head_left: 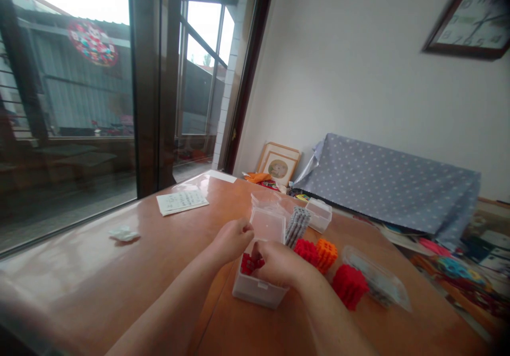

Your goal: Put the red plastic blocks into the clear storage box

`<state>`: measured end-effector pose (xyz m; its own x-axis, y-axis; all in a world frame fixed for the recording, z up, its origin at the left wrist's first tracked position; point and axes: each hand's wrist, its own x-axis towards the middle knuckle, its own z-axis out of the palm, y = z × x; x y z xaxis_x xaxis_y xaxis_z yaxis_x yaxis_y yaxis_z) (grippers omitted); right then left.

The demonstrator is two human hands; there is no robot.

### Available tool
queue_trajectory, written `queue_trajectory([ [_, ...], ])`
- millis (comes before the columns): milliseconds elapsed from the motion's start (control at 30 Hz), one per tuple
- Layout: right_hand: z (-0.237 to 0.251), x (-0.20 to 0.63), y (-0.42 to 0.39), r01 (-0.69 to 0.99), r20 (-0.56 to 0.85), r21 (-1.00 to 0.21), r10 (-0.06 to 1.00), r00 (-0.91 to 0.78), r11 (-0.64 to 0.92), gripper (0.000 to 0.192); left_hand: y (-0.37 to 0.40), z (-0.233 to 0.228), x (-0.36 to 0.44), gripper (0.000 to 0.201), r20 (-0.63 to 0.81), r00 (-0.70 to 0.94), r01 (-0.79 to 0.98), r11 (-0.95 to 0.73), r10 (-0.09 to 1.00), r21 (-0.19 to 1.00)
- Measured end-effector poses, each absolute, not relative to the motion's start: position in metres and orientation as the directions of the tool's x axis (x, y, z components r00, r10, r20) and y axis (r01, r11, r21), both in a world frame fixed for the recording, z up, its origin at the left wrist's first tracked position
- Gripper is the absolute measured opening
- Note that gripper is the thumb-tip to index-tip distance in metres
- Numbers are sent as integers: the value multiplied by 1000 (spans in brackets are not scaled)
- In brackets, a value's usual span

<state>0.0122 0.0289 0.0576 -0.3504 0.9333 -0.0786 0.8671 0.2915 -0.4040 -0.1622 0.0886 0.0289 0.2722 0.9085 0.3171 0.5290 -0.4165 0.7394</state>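
Your left hand [233, 239] curls at the open clear plastic box [258, 287] near the table's [99, 271] middle, fingers bunched; what they grip is unclear. Your right hand [279, 263] pinches the red block piece [250, 264] over it. Red [350, 286] and orange blocks [326, 254] sit just right.

Left hand [233, 239] and right hand [279, 264] meet, fingers curled, forearms converging.

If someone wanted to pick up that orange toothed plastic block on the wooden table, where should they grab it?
Probably by its two flat sides, coming down from above. The orange toothed plastic block rests on the wooden table pressed close against a red toothed block on its left, so a sideways reach looks crowded. Its top is free, and the ridged faces should resist slipping.
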Motion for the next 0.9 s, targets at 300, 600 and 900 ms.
queue_trajectory([
  [300, 53, 13, 27, 858, -62, -409, 929, -366, 311, 23, 88, 28, -161, 19, 319, 301, 510, -434, 899, 742],
  [600, 49, 14, 26, 845, -24, -439, 936, -352, 306, 21, 91, 23, -160, 24, 321, 307, 519, -440, 896, 733],
  [900, 66, 21, 10, 775, 257, -508, 925, -280, 376, 30, 86, 29, -162, 26, 312, 307, 527, -433, 899, 731],
])
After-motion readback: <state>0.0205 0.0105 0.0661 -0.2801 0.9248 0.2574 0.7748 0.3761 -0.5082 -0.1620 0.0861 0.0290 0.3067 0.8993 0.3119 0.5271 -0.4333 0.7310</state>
